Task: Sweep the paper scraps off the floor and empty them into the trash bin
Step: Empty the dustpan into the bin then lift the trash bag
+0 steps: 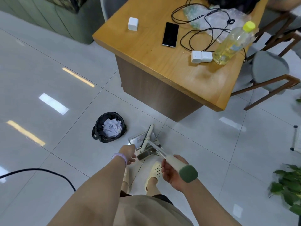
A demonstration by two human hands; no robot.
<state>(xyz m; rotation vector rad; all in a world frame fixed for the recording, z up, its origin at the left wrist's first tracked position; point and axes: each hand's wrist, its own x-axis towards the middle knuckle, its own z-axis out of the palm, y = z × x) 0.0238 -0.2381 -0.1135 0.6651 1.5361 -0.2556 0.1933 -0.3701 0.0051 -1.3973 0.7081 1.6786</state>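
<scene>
Right hand [171, 172] is wrapped round the broom handle [179, 165], low center of frame. Left hand [128, 154] hangs loose just beside the dustpan [141, 141] on the floor [48, 79]. Bin [108, 127] left of the dustpan has paper scraps [112, 128] in it. Desk [146, 46] upper right with a phone [170, 34] and bottle [232, 44].

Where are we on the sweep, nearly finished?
Looks nearly done. Scraps already sit in the bin, and no scraps show on the floor. The right hand grips the handle; the left hand hangs open beside the dustpan. Left: putting the tools away.
</scene>
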